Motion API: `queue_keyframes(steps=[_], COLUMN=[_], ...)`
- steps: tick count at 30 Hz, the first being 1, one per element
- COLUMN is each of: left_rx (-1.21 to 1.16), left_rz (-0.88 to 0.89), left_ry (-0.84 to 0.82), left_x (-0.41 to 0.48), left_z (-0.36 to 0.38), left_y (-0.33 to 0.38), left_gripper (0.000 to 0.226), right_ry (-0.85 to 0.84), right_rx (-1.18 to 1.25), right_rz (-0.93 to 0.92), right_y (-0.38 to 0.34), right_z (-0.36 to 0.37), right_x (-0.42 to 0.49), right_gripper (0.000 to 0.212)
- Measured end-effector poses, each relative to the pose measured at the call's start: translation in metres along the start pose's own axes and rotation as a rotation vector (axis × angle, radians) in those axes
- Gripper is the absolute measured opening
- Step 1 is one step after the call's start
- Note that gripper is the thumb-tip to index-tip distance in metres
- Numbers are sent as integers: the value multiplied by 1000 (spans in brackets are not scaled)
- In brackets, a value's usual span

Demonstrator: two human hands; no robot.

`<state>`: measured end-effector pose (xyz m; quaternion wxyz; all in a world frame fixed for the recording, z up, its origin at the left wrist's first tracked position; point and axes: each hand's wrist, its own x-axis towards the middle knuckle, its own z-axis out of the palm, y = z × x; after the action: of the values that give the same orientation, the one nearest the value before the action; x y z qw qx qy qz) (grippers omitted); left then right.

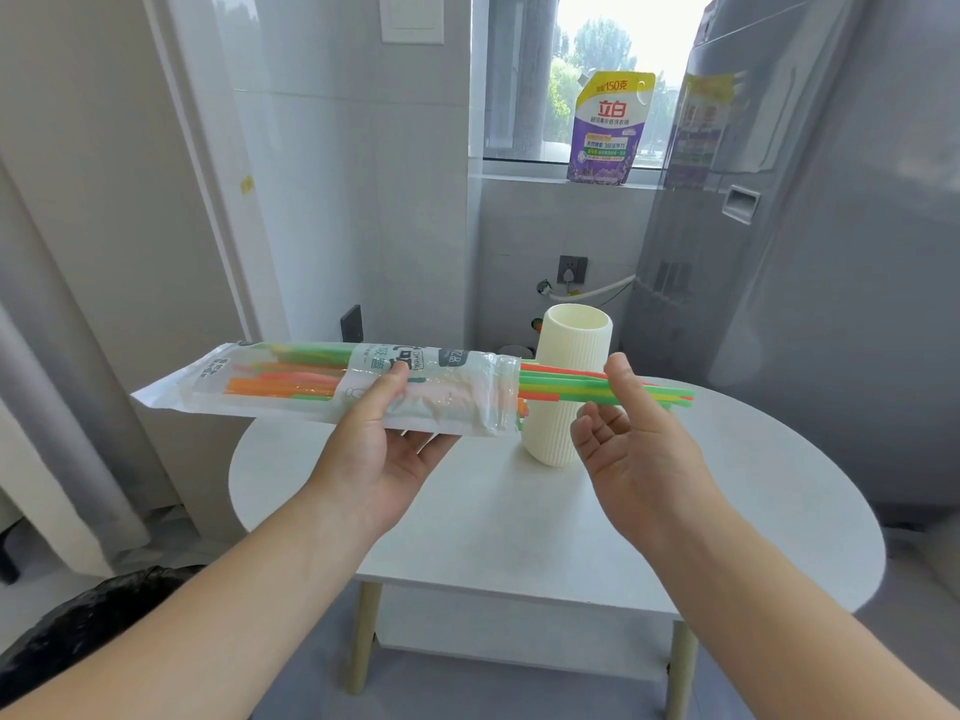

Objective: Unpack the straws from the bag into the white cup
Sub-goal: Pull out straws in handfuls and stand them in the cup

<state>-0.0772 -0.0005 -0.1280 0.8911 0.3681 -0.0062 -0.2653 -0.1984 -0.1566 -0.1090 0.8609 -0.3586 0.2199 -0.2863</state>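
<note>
My left hand [387,439] grips a long clear plastic bag [291,387] held level above the table, thumb on top, fingers underneath. Several green, orange and yellow straws [561,387] stick out of the bag's open right end. My right hand [628,433] pinches those straws between thumb and fingers near their free ends. A tall ribbed white cup [576,345] stands upright on the table just behind the straws, with no straw visible in its mouth.
The cup stands on a small round white table [519,511] with wooden legs. A grey fridge [810,252] stands at the right. A purple detergent pouch [610,127] sits on the window sill. A black bag [78,626] lies at the lower left.
</note>
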Motion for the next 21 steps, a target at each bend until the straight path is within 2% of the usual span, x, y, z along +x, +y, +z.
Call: queue_keyframes(steps=[4,10,15,21], left_rx=[-2,-35,-75,-95], left_rz=[-11,-15,11,27], left_ry=[5,31,43,55], left_x=[0,0,2,3], left_z=[0,-2,-3,-5], left_y=[-2,0,7,10], left_gripper=[19,23,39,35], right_ry=[-11,45,31,-24], right_rx=[-57,-148,-190,-191], right_rz=[12,-65,-138,-183], right_y=[8,6,-5,-22], right_z=[5,17,19,19], right_x=[2,8,11,13], right_gripper=[31,21,20,15])
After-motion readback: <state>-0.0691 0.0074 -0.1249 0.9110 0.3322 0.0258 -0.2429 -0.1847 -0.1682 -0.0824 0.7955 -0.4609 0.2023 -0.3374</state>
